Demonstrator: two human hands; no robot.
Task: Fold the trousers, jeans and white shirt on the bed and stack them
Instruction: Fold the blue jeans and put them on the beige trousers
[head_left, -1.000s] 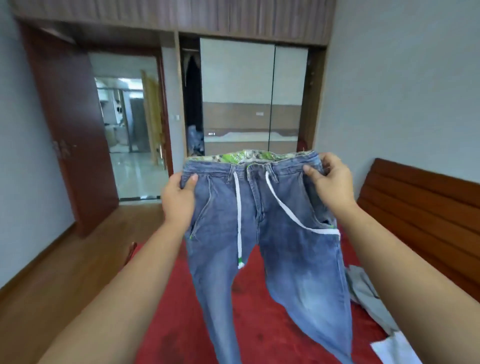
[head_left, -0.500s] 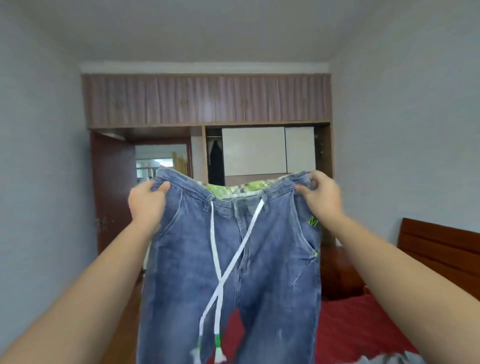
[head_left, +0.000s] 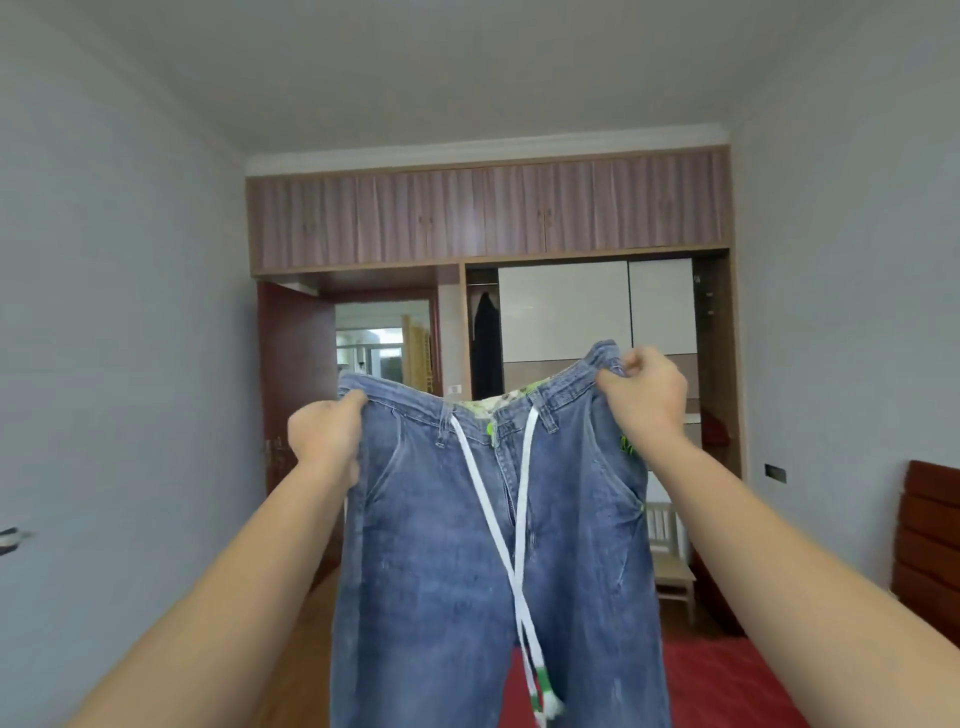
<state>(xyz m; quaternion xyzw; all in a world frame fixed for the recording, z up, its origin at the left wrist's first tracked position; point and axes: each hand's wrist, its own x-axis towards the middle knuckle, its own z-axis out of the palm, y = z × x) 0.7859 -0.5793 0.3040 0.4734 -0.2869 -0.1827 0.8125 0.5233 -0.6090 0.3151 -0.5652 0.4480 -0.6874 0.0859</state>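
Observation:
Blue jeans (head_left: 441, 561) with a white drawstring hang in the air in front of me, held up by the waistband. My left hand (head_left: 327, 436) grips the waistband's left corner. My right hand (head_left: 644, 395) pinches the right corner, slightly higher. The legs drop out of view at the bottom edge. A strip of the red bed (head_left: 727, 680) shows low on the right, behind the jeans. The trousers and the white shirt are out of view.
A wardrobe (head_left: 488, 223) with upper cabinets fills the far wall, beside an open red door (head_left: 296, 374). A small wooden chair (head_left: 670, 566) stands near the bed's foot. The dark wood headboard (head_left: 930, 540) runs along the right wall.
My view has tilted upward, so the bed has dropped almost out of view. Both hands have raised the jeans, and the right corner now sits higher than the left.

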